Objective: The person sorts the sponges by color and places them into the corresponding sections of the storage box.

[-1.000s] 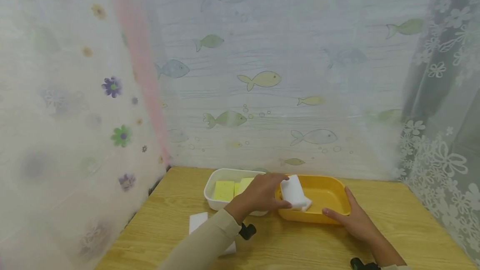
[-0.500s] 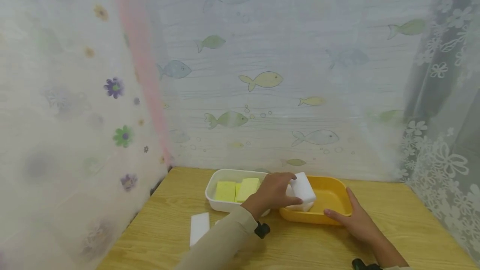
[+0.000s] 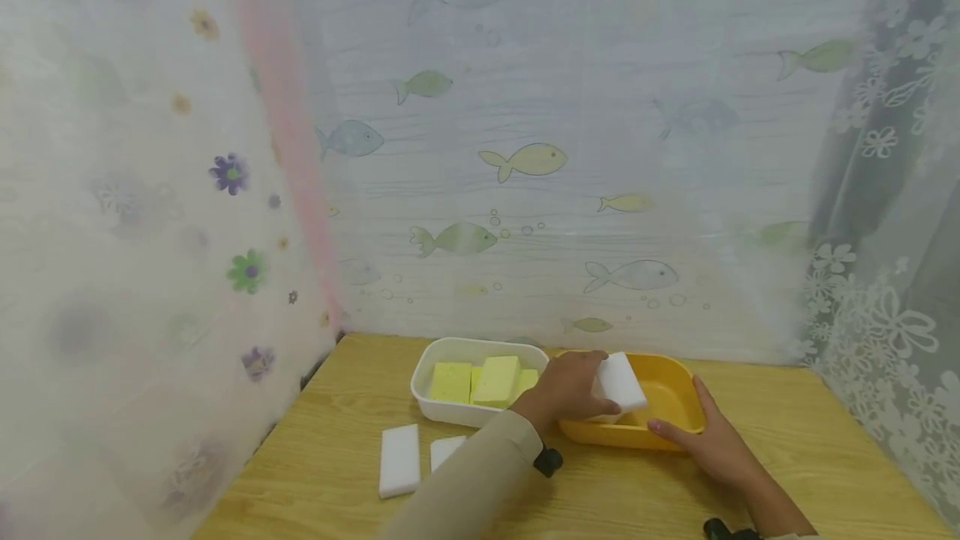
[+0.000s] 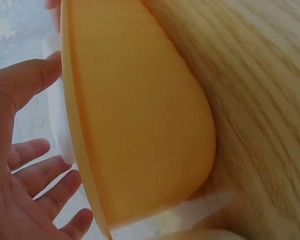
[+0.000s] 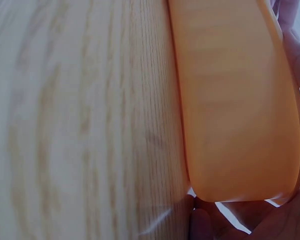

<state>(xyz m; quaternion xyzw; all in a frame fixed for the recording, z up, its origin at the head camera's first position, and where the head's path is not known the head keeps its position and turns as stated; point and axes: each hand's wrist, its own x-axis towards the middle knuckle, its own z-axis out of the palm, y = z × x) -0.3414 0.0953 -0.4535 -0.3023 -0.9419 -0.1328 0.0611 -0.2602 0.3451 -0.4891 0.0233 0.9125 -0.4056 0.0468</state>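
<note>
My left hand (image 3: pixel 564 390) grips a white sponge block (image 3: pixel 624 382) between thumb and fingers, tilted over the left half of an orange tub (image 3: pixel 666 402). In the left wrist view the tub's side wall (image 4: pixel 139 110) hides much of that block (image 4: pixel 63 122), and the left thumb reaches over the rim. My right hand (image 3: pixel 712 440) holds the tub's right end, thumb over the front rim and fingers along the outer side. The right wrist view has its fingers (image 5: pixel 250 212) round the tub's end. Another pale piece under the left hand is mostly hidden.
Left of the orange tub stands a white tub (image 3: pixel 450 415) with several yellow sponges (image 3: pixel 497 382) in it. Nearer on the wooden table (image 3: pixel 315 457) lie a white block (image 3: pixel 400 461) and a second white block (image 3: pixel 447 448), partly behind the left sleeve. Patterned curtains hang behind and beside the table.
My left hand has moved right with the white sponge block, further over the orange tub. More yellow sponges and the near white blocks are now uncovered. The right hand has kept its hold.
</note>
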